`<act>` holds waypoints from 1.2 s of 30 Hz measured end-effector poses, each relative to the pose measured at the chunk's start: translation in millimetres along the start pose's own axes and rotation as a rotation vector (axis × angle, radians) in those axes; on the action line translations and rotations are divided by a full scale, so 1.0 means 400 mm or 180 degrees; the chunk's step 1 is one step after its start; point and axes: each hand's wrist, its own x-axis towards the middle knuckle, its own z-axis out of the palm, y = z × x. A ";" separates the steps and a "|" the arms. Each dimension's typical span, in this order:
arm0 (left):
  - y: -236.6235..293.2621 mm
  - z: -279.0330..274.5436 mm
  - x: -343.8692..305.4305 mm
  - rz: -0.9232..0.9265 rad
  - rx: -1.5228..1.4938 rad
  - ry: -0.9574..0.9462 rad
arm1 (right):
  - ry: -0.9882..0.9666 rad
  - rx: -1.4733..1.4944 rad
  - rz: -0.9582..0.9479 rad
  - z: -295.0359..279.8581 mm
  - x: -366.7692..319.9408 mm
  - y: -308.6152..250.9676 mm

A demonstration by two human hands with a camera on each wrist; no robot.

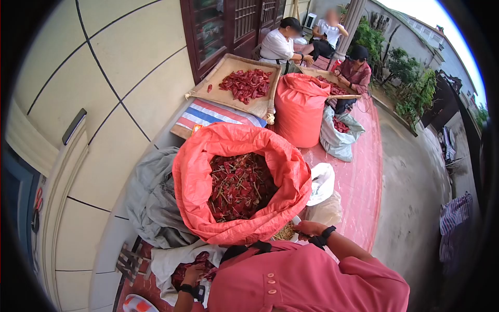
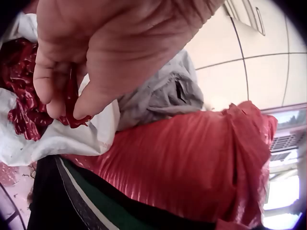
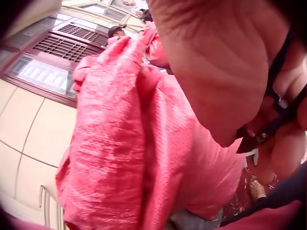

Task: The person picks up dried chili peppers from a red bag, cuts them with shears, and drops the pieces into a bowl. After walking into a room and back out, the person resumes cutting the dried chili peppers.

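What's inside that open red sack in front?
A heap of red chillies mixed with pale stems shows inside the sack. Only its top layer is visible; whatever lies deeper is covered.

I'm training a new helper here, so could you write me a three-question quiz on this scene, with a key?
1. Open question: what does the left hand pinch?
2. True or false: the open red sack in front of the person is empty.
3. Fill in the blank: the striped sheet near the wall is red, white and ____.

Key:
1. A red pepper.
2. False; many peppers show inside it.
3. Blue.
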 end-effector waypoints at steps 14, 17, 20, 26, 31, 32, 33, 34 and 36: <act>0.671 0.238 -0.374 0.2244 0.1367 -0.0941 | 0.0660 -0.1737 -0.1012 0.017 0.244 0.288; 0.752 0.274 -0.302 0.3024 0.1916 -0.0186 | 0.0957 -0.0214 -0.0633 0.030 0.176 0.269; 0.787 0.299 -0.094 0.2558 0.2949 0.0281 | 0.0914 0.0273 -0.0456 0.023 0.126 0.253; 0.769 0.306 0.238 0.2970 0.2767 0.2028 | 0.0985 0.1276 -0.0396 0.044 0.024 0.217; 0.780 0.286 0.233 0.2509 0.1793 0.1418 | 0.1190 0.1719 -0.0333 0.054 -0.059 0.193; 0.774 0.273 0.264 0.2583 0.1857 0.1356 | 0.1290 0.1746 -0.0381 0.056 -0.077 0.189; 0.770 0.267 0.262 0.2691 0.1854 0.1329 | 0.1355 0.1836 -0.0420 0.059 -0.101 0.180; 0.766 0.265 0.255 0.2798 0.1841 0.1305 | 0.1420 0.1918 -0.0459 0.059 -0.131 0.165; 0.773 0.260 0.242 0.3240 0.2078 0.1372 | 0.1623 0.1878 -0.0570 0.054 -0.190 0.120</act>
